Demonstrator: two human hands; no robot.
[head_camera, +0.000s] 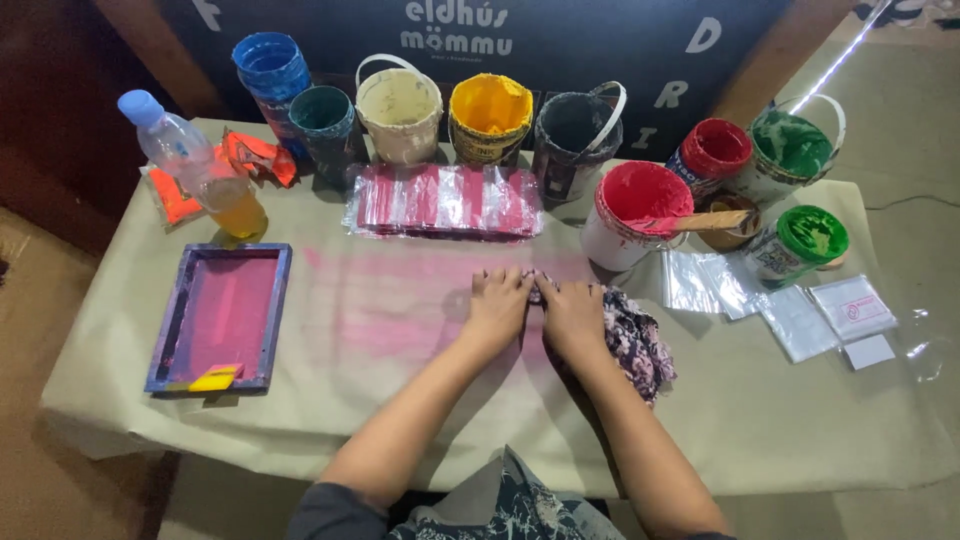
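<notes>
My left hand (497, 303) and my right hand (572, 311) press down side by side on a patterned pink-and-black cloth rag (636, 340) at the middle of the paper-covered table (760, 420). The rag bunches out to the right under my right forearm. The paper beneath my hands carries a wide pink stain (400, 300). Both hands lie palm down with fingers curled onto the rag's upper edge.
A purple-framed printing screen (222, 315) with a yellow squeegee lies at left. Several open paint buckets line the back, a red one (632, 212) holding a wooden stick. A stack of pink-printed plastic bags (445, 200), a bottle (195, 165) and clear bags (790, 305) lie around.
</notes>
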